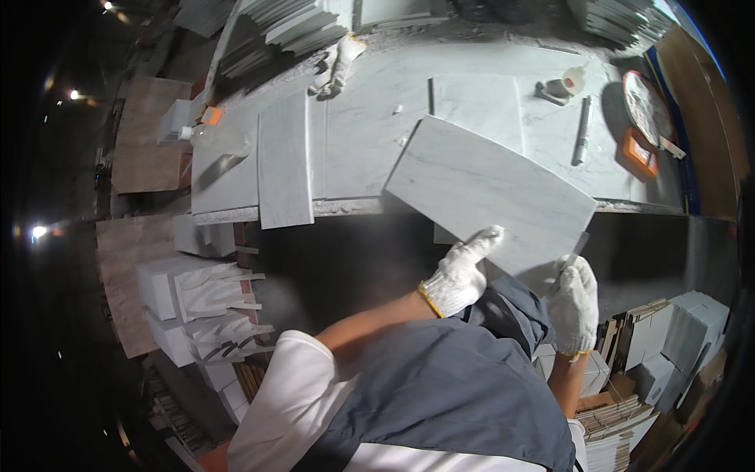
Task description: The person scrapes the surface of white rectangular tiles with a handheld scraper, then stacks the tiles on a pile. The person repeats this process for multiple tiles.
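A rectangular white marble tile [487, 185] with faint grey veins lies at a slant, its far part over the worktable and its near part reaching past the front edge towards my body. My left hand [460, 275], in a white knitted glove, grips its near side with one digit on the top face. The other fingers are hidden underneath. At the tile's near right end is my gloved right hand [576, 303], fingers curled together close against the edge. Whatever that hand may hold is hidden.
On the worktable [362, 141] lie another tile [285, 161], a plastic bottle [224, 140], spare gloves [338, 67], a marker [583, 130], an orange box [640, 153] and a round dish [648, 106]. Stacked slabs [303, 23] stand behind. White boxes [169, 287] sit left, cartons [676, 338] right.
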